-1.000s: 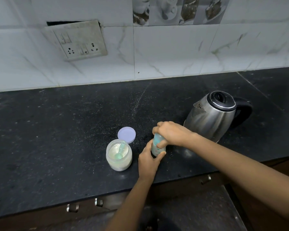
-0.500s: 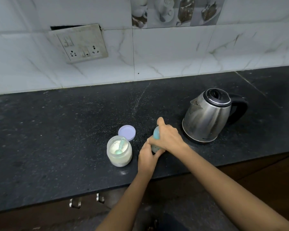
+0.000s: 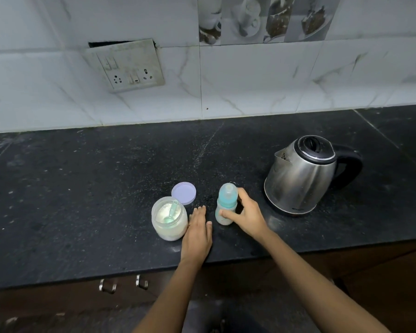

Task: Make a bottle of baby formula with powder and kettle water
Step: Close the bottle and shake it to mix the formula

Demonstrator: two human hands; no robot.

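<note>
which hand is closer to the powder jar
Left. The left hand lies flat right beside the powder jar; the right hand is farther off, holding the baby bottle.

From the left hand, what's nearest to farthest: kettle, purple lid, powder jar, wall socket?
In the head view, from the left hand:
1. powder jar, right beside it on the left.
2. purple lid, just behind the jar.
3. kettle, off to the right.
4. wall socket, up on the tiles.
</note>
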